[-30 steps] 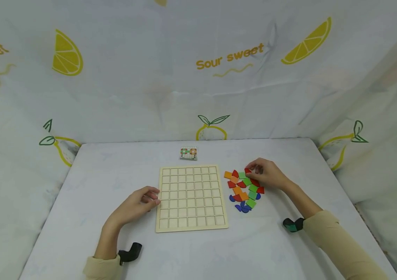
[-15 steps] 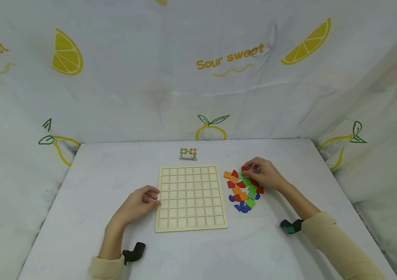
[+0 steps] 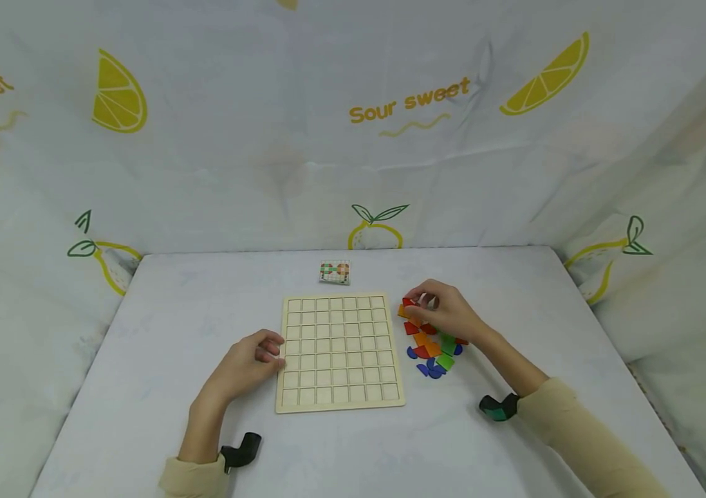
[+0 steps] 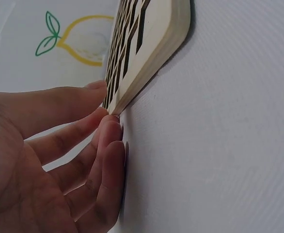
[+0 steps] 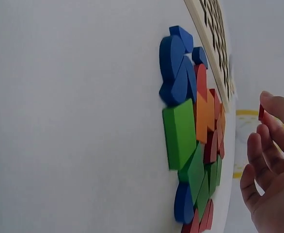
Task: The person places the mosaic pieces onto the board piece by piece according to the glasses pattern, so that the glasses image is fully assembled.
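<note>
A pale wooden grid board lies flat on the white table, its square recesses bare. At its left edge rests my left hand; in the left wrist view, the thumb and fingertips meet the board's rim. The thumb and index finger of my right hand pinch a small red piece, raised over the pile in the right wrist view. Below it, flat pieces in several colours lie heaped right of the board, among them a green square, an orange piece and blue rounded ones. The hand hides part of the pile.
Behind the board lies a small card printed with a coloured pattern on a grid. A white cloth with lemon prints hangs at the table's back and sides. A black wrist-camera mount juts from the left sleeve.
My right hand, holding the red piece, has moved left over the pile toward the board, uncovering some pieces on the right. My left hand stays at the board's edge.
</note>
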A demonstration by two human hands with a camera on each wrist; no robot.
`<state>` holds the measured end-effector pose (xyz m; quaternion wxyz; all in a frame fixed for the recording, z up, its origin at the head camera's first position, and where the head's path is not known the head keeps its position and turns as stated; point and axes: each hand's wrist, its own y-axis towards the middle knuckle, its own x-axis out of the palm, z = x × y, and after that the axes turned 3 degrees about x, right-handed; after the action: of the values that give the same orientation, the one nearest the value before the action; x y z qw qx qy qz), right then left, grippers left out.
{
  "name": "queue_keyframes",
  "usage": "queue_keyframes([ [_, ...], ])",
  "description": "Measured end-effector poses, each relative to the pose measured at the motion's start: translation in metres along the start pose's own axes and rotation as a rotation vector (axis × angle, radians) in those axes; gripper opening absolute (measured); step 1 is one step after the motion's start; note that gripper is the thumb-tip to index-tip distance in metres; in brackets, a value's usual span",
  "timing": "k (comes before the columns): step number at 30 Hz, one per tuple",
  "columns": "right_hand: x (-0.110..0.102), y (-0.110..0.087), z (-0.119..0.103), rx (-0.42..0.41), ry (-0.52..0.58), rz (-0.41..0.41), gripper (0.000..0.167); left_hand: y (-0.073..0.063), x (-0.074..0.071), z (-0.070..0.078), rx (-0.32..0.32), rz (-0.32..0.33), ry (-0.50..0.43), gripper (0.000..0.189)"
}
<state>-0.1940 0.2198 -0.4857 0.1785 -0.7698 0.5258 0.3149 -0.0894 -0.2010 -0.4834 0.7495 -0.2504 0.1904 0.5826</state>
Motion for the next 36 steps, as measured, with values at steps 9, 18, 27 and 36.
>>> queue_keyframes([
  [9,0.024,0.011,-0.019,-0.033,-0.009,-0.060,0.026,0.000,0.002,0.001,-0.025,0.010,0.014,0.038],
  [18,0.041,0.018,-0.027,0.007,-0.147,-0.080,0.029,0.000,0.002,0.001,-0.003,0.013,0.012,0.041],
  [27,0.045,0.021,-0.038,0.032,-0.235,-0.065,0.030,0.002,0.003,-0.001,-0.005,0.027,0.026,0.040],
  [36,0.046,0.021,-0.040,0.017,-0.261,-0.095,0.028,0.001,0.003,-0.001,-0.011,0.024,0.029,0.039],
])
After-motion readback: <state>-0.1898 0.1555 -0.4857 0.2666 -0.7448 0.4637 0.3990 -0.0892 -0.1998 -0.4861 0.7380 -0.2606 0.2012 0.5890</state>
